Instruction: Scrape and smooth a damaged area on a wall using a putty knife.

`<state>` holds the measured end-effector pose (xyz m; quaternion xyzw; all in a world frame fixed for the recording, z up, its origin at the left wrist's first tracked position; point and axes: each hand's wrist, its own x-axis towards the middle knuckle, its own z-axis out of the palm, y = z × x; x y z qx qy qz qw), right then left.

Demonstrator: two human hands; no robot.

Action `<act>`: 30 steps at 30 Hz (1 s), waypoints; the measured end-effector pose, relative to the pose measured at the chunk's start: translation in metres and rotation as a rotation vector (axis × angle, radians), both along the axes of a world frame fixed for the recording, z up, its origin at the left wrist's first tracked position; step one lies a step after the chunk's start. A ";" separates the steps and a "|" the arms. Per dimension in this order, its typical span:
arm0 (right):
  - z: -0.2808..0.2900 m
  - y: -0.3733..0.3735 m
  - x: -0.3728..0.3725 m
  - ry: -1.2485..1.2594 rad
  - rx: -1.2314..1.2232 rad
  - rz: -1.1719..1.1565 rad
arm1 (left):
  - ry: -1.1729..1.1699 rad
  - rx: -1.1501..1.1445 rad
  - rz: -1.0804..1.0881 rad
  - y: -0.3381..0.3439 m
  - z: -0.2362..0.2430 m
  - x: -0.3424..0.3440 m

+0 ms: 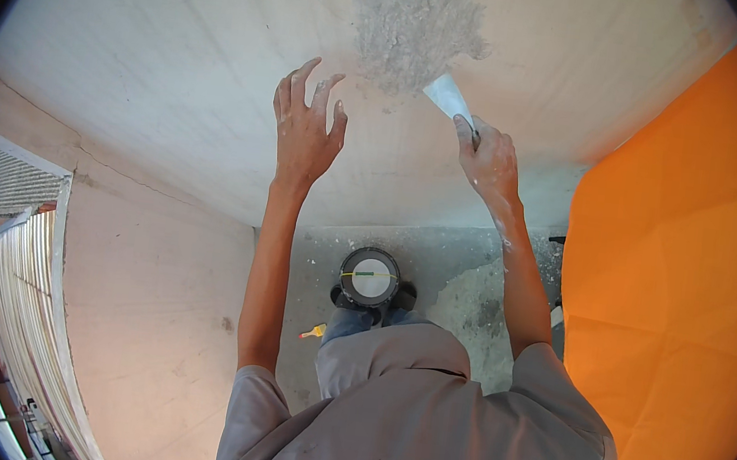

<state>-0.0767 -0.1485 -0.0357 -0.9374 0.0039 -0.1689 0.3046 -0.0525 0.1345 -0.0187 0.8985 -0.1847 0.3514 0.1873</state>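
The right hand grips a putty knife, its pale blade angled up against the lower edge of a rough grey plaster patch on the pale wall. The left hand is open, fingers spread, flat near the wall just left of the patch, holding nothing. Below, a round bucket stands on the concrete floor, with an orange wall to the right.
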 end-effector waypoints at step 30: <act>-0.034 0.048 0.010 0.092 0.294 -0.400 | 0.314 -0.304 -0.494 0.012 0.016 0.001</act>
